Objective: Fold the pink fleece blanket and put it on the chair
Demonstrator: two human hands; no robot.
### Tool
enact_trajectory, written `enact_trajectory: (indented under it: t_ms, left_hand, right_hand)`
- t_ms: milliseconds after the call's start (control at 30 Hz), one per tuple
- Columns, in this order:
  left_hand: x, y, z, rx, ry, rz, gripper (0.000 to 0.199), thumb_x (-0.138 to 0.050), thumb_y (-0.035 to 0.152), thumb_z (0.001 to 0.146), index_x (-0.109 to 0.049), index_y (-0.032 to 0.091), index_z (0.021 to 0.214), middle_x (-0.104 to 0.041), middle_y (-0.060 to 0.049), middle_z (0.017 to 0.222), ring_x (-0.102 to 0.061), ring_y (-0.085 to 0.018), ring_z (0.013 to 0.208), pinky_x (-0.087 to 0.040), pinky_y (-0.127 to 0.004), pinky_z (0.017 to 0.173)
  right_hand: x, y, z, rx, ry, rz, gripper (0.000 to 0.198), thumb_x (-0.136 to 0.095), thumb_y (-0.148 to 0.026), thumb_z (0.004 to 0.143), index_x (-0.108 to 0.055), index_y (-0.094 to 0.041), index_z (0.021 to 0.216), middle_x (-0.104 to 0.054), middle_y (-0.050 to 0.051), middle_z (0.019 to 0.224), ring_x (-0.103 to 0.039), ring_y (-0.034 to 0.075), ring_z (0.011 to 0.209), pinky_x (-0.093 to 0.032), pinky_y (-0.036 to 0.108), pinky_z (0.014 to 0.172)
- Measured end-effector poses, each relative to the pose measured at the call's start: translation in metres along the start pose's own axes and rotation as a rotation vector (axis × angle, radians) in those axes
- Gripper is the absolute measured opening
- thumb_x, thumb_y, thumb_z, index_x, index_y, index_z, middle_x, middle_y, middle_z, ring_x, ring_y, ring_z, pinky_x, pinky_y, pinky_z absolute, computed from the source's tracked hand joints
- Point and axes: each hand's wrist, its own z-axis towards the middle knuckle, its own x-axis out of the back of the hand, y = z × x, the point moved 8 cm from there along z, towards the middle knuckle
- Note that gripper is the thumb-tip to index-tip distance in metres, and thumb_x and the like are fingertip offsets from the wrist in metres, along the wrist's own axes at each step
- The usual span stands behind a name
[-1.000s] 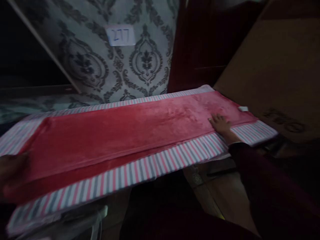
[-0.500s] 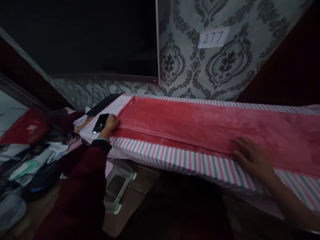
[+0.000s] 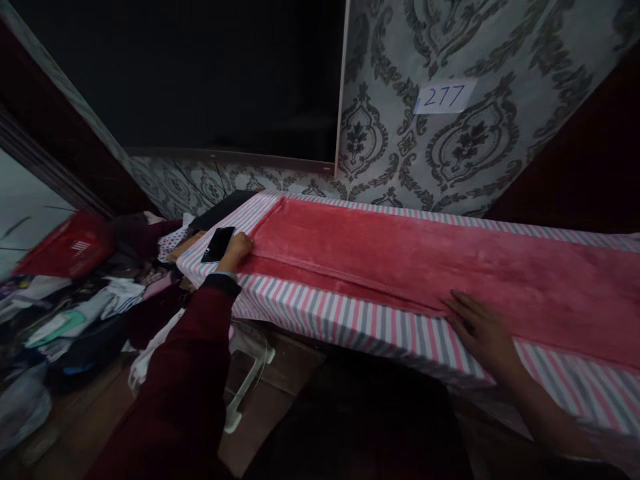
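A red plush blanket [image 3: 360, 243], folded into a long strip, lies on a pink, grey and white striped cloth [image 3: 350, 317]. My left hand [image 3: 239, 251] is closed at the blanket's left front corner, the fingers bent over its edge. Beside that hand, a dark phone [image 3: 218, 245] rests on the striped cloth. Farther right, my right hand [image 3: 483, 333] lies on the blanket's front edge with its fingers stretched out and apart. A lower red layer shows along the front, below the top fold.
A large dark television screen [image 3: 200, 80] hangs behind, on patterned wallpaper. A paper marked 277 [image 3: 445, 97] is stuck to the wall. Piled clothes [image 3: 107, 300] and a red bag [image 3: 70, 245] lie at left. A white plastic stool [image 3: 245, 383] stands below the striped cloth.
My right hand has slid slightly left along the blanket's front edge. My left hand stays at the corner. The whole view has shifted, so things appear farther right and lower.
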Motion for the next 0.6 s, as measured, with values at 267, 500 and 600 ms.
enact_trajectory:
  t_ms: [267,500,600]
  left_hand:
    - [0.006,-0.006,-0.013,-0.046,-0.02,0.077,0.017,-0.064,0.031,0.087,-0.069,0.015,0.089,-0.073,-0.014,0.095,-0.07,-0.026,0.095,-0.052,-0.029,0.076]
    - [0.008,-0.003,-0.008,-0.023,-0.033,0.131,0.025,-0.06,0.031,0.086,-0.071,0.011,0.095,-0.075,-0.02,0.095,-0.072,-0.032,0.098,-0.054,-0.033,0.075]
    - [0.01,0.0,-0.009,-0.021,-0.036,0.151,0.027,-0.059,0.031,0.086,-0.071,0.01,0.097,-0.075,-0.021,0.097,-0.072,-0.033,0.098,-0.055,-0.034,0.075]
  right_hand:
    - [-0.001,-0.001,0.001,-0.039,0.017,0.057,0.046,-0.047,-0.054,0.099,-0.075,-0.026,0.122,-0.069,0.011,0.135,-0.064,0.033,0.127,-0.049,0.057,0.11]
    - [0.003,-0.001,0.003,-0.103,0.062,0.079,0.047,-0.046,-0.055,0.1,-0.076,-0.024,0.119,-0.072,0.012,0.13,-0.064,0.032,0.125,-0.047,0.06,0.111]
    - [0.007,-0.005,0.005,-0.105,0.076,0.078,0.045,-0.047,-0.053,0.1,-0.077,-0.024,0.117,-0.072,0.012,0.129,-0.065,0.031,0.125,-0.049,0.058,0.11]
